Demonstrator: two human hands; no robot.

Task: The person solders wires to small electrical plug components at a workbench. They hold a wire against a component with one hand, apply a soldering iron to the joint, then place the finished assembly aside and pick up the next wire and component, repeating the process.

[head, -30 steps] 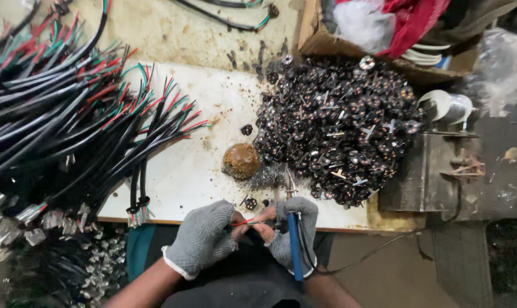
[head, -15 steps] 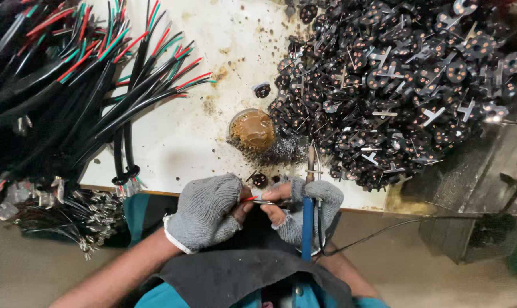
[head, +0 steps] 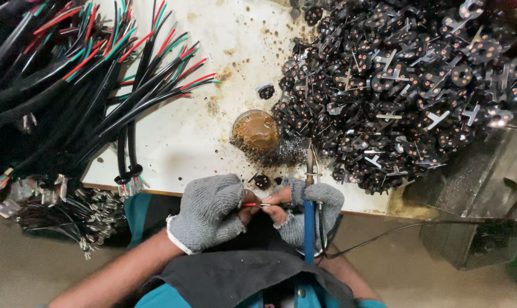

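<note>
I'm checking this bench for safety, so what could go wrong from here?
The soldering iron in the right hand points its tip close to the bare fingertips pinching the red wire, so a burn seems possible. Its tip also sits near the pile of black parts, which it might knock or scorch.

Gloved left hand point(head: 206, 212) pinching red wire point(head: 253, 205), right hand point(head: 311, 212) gripping soldering iron point(head: 309, 188) (blue-handled).
</note>
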